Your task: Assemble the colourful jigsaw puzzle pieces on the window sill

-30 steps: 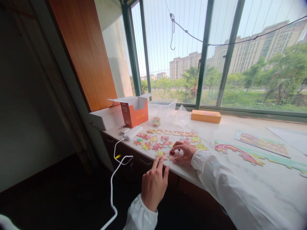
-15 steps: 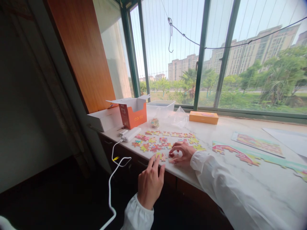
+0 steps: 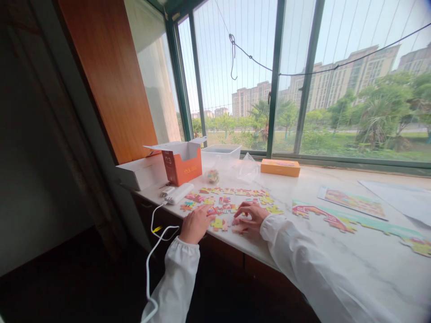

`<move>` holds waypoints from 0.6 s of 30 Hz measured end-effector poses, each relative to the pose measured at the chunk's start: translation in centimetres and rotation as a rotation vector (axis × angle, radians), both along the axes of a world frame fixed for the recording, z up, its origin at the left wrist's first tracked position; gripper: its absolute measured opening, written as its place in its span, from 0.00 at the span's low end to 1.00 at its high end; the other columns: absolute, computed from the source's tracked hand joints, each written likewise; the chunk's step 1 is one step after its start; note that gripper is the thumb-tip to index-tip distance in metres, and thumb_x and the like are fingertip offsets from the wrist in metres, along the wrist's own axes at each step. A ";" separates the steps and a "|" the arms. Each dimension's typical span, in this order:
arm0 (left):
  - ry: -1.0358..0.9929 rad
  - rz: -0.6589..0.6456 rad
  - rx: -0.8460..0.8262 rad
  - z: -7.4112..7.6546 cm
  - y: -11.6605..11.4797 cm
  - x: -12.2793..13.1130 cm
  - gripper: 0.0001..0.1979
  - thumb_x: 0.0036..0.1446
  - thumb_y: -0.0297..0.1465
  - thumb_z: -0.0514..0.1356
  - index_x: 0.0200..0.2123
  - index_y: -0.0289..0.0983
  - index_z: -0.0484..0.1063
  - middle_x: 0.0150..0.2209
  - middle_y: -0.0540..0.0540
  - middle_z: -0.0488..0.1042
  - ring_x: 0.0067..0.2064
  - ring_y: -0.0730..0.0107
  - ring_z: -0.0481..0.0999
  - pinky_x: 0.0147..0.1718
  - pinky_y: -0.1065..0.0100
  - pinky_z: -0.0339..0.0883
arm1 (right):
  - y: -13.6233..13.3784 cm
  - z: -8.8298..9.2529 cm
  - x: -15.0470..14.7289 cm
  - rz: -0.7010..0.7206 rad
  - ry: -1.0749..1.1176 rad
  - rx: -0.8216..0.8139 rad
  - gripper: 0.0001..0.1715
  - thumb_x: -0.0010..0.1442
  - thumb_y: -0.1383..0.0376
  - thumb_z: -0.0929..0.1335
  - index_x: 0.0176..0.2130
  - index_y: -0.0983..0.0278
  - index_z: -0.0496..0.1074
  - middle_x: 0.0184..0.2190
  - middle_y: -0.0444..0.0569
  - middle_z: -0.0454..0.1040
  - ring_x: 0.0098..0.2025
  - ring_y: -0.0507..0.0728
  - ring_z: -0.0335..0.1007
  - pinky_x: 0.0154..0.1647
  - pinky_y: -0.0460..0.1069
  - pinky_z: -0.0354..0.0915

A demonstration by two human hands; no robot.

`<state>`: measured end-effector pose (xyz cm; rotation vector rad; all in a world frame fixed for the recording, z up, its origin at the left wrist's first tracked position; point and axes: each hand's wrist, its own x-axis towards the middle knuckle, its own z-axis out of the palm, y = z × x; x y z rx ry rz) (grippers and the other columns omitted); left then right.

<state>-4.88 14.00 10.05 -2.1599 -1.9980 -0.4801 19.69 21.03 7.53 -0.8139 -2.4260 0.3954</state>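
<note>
Loose jigsaw puzzle pieces (image 3: 224, 200) in yellow, red and pink lie spread on the white marbled counter (image 3: 283, 242). Over the near left of them is my left hand (image 3: 196, 223), palm down, its fingers stretched out and touching a red and blue piece (image 3: 212, 211). My right hand (image 3: 252, 217) rests at the near edge with bent fingers, thumb and fingertips closing on a puzzle piece (image 3: 237, 229) that is mostly hidden. Between the hands lie a yellow piece (image 3: 217, 223) and a pink piece (image 3: 225, 225). To the right stretches a joined puzzle strip (image 3: 332, 220).
At the back stand an orange box (image 3: 183, 166), a clear plastic bin (image 3: 222, 152), a bagged bundle of pieces (image 3: 213, 176) and a flat orange box (image 3: 280, 167). A white power strip (image 3: 180, 193) trails its cable (image 3: 148, 269) off the edge. A picture card (image 3: 352, 202) lies right.
My left hand has moved forward and left, from the counter's near edge onto the pieces. The right hand stays nearly in place. The view has shifted slightly.
</note>
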 end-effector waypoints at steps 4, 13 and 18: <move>0.001 -0.024 -0.001 -0.2 0.7 -0.3 0.20 0.62 0.39 0.57 0.56 0.43 0.67 0.52 0.44 0.74 0.49 0.62 0.76 0.42 0.67 0.69 | 0.2 0.0 -0.1 -0.015 -0.003 0.014 0.19 0.60 0.48 0.66 0.39 0.57 0.79 0.37 0.48 0.74 0.33 0.53 0.68 0.38 0.50 0.63; 0.062 0.048 0.178 -0.3 0.3 0.8 0.26 0.66 0.37 0.51 0.65 0.39 0.54 0.61 0.36 0.64 0.45 0.63 0.78 0.35 0.69 0.71 | 0.7 0.0 -0.4 -0.061 0.129 -0.001 0.20 0.60 0.49 0.66 0.39 0.59 0.78 0.38 0.50 0.74 0.31 0.52 0.68 0.36 0.49 0.65; 0.112 -0.044 0.217 -0.5 -1.2 3.2 0.30 0.66 0.36 0.51 0.68 0.42 0.47 0.60 0.37 0.64 0.45 0.64 0.78 0.32 0.72 0.72 | 0.4 0.3 -0.5 -0.061 0.269 -0.085 0.28 0.56 0.48 0.69 0.52 0.59 0.70 0.36 0.46 0.77 0.30 0.51 0.68 0.34 0.48 0.65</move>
